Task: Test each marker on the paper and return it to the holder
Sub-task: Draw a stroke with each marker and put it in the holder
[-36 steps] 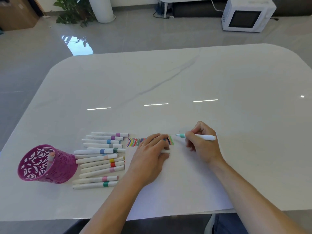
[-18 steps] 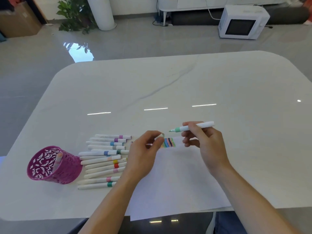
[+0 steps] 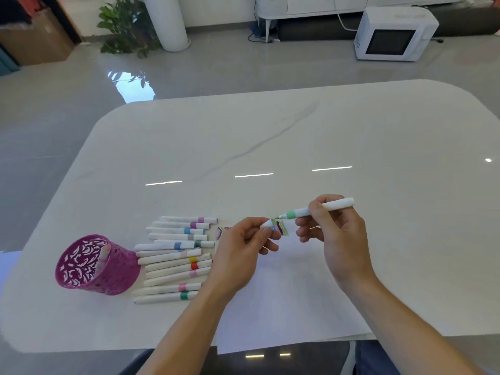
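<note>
Grip status: your right hand (image 3: 343, 239) grips one uncapped green marker (image 3: 301, 212) above the paper (image 3: 284, 307); your left hand (image 3: 238, 255) pinches one cap (image 3: 266, 223). Twelve markers (image 3: 173, 263) lie on the table (image 3: 297, 136) beside one holder (image 3: 81, 278); one more marker (image 3: 104, 255) stands inside it.

Left hand (image 3: 240, 255): back toward the camera, thumb and forefinger pinching a cap (image 3: 266, 223) at their tips; the other fingers curl under.
Right hand (image 3: 338, 239): thumb and forefinger grip a marker (image 3: 311, 211) mid-barrel; the lower fingers are loosely bent beneath it.
Between hands: the marker tip points at the left fingertips, just short of the cap.
Forearms: bare, both angling inward toward the fingers.
</note>
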### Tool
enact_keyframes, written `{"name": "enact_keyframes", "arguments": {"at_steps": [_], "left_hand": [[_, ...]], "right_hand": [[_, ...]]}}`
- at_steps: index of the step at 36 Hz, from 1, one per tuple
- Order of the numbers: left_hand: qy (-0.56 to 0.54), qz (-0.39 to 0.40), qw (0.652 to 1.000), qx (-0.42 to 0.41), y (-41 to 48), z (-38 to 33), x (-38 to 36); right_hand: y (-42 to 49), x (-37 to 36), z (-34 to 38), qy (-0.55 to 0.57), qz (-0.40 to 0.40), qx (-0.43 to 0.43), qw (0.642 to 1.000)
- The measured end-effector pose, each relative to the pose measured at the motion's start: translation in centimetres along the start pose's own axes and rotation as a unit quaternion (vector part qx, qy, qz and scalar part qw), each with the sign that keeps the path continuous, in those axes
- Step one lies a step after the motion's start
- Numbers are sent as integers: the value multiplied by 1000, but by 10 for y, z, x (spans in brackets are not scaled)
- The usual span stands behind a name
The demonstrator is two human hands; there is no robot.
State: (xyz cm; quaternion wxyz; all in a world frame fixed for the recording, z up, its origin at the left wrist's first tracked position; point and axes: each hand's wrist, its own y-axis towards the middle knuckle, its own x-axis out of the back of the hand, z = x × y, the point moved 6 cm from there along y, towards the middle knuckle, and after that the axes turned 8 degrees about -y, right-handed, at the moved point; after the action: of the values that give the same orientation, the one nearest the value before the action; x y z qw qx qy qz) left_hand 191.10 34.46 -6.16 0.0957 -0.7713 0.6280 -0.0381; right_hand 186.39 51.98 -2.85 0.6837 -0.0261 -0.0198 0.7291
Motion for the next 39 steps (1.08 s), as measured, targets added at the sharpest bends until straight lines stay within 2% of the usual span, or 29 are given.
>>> {"name": "enact_keyframes", "arguments": {"at_steps": [8,15,27,39], "left_hand": [[11,3,1000,5,1,1,-2],[62,13,998,-18,1,-6,-4],[85,-31,995,-52,-2,-11,-1],[104,-31,993,-48,-4,-19,3]], "right_hand": [[5,-1,-9,-80,10,-4,997],[4,-8,-16,-87,48,-14,995],[1,-12,-25,-28,50,-46,997],[-2,-14,-30,32,71,-105,991]]}}
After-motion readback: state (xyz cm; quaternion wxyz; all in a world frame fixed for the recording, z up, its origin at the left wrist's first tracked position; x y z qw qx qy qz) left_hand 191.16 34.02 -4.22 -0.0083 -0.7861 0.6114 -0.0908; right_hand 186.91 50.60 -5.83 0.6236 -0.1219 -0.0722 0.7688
